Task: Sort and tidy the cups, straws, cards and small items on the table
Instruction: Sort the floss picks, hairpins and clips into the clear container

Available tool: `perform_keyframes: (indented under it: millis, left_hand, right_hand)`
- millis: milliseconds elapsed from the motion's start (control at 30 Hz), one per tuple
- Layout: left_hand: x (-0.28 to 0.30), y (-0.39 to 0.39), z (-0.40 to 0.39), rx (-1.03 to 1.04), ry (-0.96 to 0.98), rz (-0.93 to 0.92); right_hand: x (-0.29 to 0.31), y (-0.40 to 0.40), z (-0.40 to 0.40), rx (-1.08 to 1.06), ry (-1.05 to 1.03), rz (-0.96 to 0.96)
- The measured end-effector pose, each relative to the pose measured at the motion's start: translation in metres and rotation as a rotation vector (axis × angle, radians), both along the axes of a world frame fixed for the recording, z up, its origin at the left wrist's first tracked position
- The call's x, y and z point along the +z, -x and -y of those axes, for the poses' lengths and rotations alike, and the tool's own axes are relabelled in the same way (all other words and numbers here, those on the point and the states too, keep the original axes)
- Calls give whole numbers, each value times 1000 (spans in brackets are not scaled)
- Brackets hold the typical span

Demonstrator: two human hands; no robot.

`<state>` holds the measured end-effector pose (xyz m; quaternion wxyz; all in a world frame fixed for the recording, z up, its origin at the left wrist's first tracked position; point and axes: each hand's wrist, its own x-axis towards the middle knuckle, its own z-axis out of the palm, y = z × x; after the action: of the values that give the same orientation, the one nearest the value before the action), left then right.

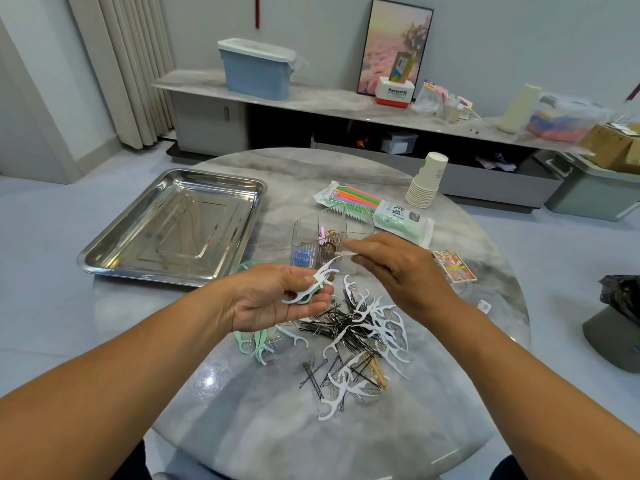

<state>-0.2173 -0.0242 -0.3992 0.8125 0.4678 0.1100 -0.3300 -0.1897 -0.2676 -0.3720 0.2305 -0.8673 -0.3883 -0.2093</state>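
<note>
Our left hand (pixel 277 299) cups several floss picks (pixel 311 287); our right hand (pixel 391 268) pinches one more above the mixed pile (pixel 353 337) on the bench (pixel 277 427). We should add it parallel, heads together, then return for another.

Both forearms are bare, no sleeves, rings or watch showing.

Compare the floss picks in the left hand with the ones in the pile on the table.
The picks in the left hand are few, white and mint, lifted off the table. The pile's floss picks are many, mostly white, lying loose and tangled among black hairpins. Both share the same forked shape.
</note>
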Motion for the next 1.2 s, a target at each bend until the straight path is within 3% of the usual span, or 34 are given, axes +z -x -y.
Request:
perform_keyframes:
  millis: [200, 400, 500, 567, 667, 733, 800, 867, 1067, 1200]
  left_hand:
    - [6, 3, 10, -21, 112, -47]
    - [6, 2, 8, -128, 162, -31]
    - [5, 5, 6, -113, 185, 27]
    - [4, 6, 6, -107, 162, 63]
    - [2, 6, 6, -113, 115, 67]
    - [1, 5, 7, -95, 102, 75]
    - [0, 5, 9, -60, 86, 85]
    - [0, 6, 11, -55, 61, 102]
    - [2, 7, 14, -63, 62, 116]
    - [0, 8, 12, -34, 57, 92]
  right_hand:
    - [-5, 12, -20, 90, 217, -41]
    - [-12, 14, -24, 126, 364, 37]
    - [-10, 16, -24, 85, 366, -87]
    - [-8, 18, -25, 26, 198, -196]
    - [2, 17, -27, -179, -266, -342]
    - [10, 13, -24, -290, -444, -621]
    - [10, 11, -19, -321, -477, -973]
    - [5, 11, -17, -325, -535, -1174]
    - [10, 6, -17, -312, -705, -1340]
    - [18, 2, -11, -318, -858, -1199]
